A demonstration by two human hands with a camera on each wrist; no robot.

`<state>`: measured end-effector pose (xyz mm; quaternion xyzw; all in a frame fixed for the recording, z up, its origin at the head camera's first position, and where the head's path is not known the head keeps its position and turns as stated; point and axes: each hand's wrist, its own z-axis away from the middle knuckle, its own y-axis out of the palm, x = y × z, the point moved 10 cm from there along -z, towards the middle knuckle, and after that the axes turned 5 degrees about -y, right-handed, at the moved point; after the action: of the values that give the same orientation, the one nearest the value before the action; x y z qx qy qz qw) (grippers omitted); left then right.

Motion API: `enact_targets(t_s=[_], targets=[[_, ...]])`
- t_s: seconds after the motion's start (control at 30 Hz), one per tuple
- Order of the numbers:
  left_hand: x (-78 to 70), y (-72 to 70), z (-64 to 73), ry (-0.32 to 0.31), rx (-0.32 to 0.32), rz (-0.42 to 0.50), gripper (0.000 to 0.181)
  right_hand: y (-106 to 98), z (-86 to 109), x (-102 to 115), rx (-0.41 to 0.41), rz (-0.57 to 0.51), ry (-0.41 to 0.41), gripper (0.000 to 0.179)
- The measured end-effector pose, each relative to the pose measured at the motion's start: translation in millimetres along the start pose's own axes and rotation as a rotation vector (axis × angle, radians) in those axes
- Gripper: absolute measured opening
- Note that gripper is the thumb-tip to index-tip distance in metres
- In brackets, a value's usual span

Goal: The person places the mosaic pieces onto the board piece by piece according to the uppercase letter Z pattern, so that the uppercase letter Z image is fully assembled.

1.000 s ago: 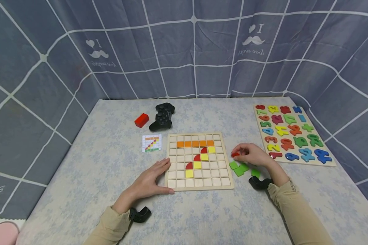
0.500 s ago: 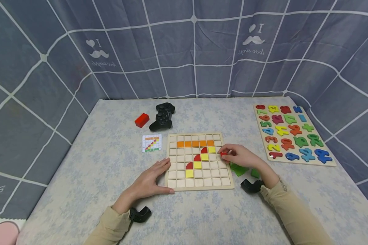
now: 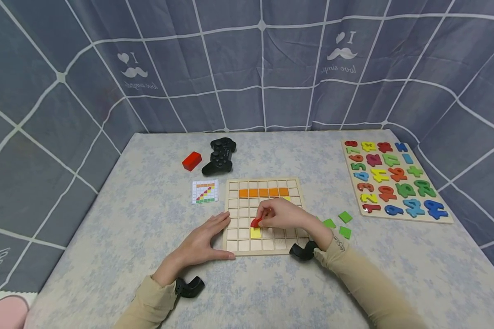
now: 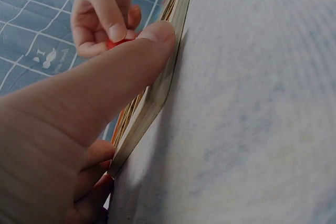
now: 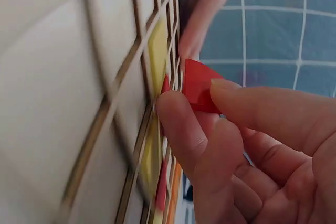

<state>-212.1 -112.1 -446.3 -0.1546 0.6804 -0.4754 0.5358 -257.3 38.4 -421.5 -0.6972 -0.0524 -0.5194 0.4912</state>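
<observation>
Tile, red, flat and quarter-circle in shape (image 5: 199,85), is occupying the fingertips of the right hand (image 3: 281,214). This hand is pinching the tile over the square, light-wood grid board (image 3: 238,246), with the fingertips pointing toward the left hand (image 3: 199,242). The tile is sitting to the right of the left hand and apart from it. In the right wrist view, the tile is tilting just beside the grid; whether it is touching the board cannot be told.

The left hand is spreading along the board's left side: its fingers are touching the left edge, and its thumb is lying at the near left corner.

Within the grid, a row of orange square tiles (image 3: 264,193) is running across the far part. A yellow square tile (image 3: 255,233) is lying in a cell just on the near side of the right fingertips. The right hand is covering part of the pattern.

Green square tiles (image 3: 345,217) are lying loose on the table (image 3: 247,292), to the right of the board and beyond the right wrist. A white card with a coloured grid pattern (image 3: 205,192) is lying left of the board. Beyond the card, a red rectangular block (image 3: 192,161) is lying beside a black game controller (image 3: 220,156).
</observation>
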Motion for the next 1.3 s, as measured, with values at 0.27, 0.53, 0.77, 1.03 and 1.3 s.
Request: enact_targets(t_s=[0.27, 0.53, 0.77, 1.03, 1.3], targets=[[0.2, 0.3, 0.1, -0.006, 0.011, 0.01, 0.1, 21, -22.1, 16, 0.039, 0.087, 0.02, 0.003], [-1.0, -1.0, 0.5, 0.005, 0.008, 0.009, 0.099, 31, -27.0, 20, 0.045, 0.184, 0.024, 0.009], [0.2, -0.5, 0.3, 0.009, 0.008, 0.004, 0.099, 25, -18.7, 19, -0.006, 0.183, 0.041, 0.005], [-0.7, -0.1, -0.5, 0.002, 0.002, -0.004, 0.1, -8, 13.6, 6, -0.05, 0.081, -0.015, 0.01], [-0.3, -0.5, 0.0, 0.004, -0.002, -0.002, 0.1, -55, 61.8, -22, -0.164, 0.064, 0.09, 0.019]])
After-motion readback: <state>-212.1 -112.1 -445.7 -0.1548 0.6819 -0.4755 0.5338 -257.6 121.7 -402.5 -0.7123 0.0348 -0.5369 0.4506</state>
